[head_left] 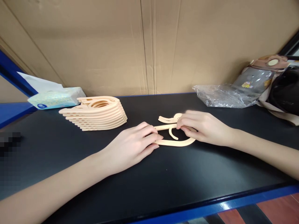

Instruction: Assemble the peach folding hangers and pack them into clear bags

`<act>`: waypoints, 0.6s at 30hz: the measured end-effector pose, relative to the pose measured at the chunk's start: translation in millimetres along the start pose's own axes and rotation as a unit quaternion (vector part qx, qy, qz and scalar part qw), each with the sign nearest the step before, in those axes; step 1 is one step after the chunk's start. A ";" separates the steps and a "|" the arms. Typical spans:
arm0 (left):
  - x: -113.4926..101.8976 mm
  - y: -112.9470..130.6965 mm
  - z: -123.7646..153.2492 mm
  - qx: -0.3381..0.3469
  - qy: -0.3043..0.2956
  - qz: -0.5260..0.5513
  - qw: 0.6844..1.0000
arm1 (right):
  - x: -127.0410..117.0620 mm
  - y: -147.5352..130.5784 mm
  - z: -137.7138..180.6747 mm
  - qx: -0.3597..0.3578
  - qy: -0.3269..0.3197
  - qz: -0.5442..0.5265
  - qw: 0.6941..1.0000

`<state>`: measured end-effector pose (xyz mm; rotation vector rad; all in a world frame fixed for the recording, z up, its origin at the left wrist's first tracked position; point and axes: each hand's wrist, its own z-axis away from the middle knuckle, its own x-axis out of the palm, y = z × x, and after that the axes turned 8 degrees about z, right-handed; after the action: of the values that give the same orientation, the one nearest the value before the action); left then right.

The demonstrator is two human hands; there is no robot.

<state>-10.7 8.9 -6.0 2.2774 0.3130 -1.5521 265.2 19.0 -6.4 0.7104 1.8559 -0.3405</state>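
One tissue pack (57,99) lies by the far left corner of the worktop (163,180). Next to its right end, near the far edge, stands a stack of cream hangers (102,116), their pointed ends toward the left.

Left hand (136,144): fingers curled over the left part of a cream hanger (174,143), gripping its bars. The hanger lies mid-worktop, long side roughly along the near edge, its small hook (173,133) inside the loop; cannot tell whether it touches the surface. A curved piece (166,120) shows just beyond; cannot tell whether it belongs to the same hanger.

Right hand (205,126): fingers pinching the hanger's right part.

Step in hand, as judged: both hands steady and work one hanger. Next move probably calls for an even hold at both ends, with the hook left unpressed.

Room: black surface shows from the hands to the blue near edge (210,207); the stack limits leftward travel. Toward the far right corner lie a clear plastic bag (221,95), a bottle (257,79) and a black bag (286,90).
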 end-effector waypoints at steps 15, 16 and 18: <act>0.8 1.9 -1.7 -0.022 0.030 0.015 0.999 | -0.4 4.2 2.1 0.018 -0.002 0.064 0.998; 0.9 2.0 -1.9 -0.023 0.028 0.014 0.999 | -1.1 5.4 1.9 0.019 0.005 0.069 0.997; 1.0 2.5 -1.8 -0.025 0.027 0.016 0.999 | -3.3 9.3 1.8 0.032 0.021 0.074 0.997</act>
<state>-7.9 7.3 -6.0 2.2780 0.3258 -1.4519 273.1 24.2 -3.2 0.9004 1.8260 -0.2920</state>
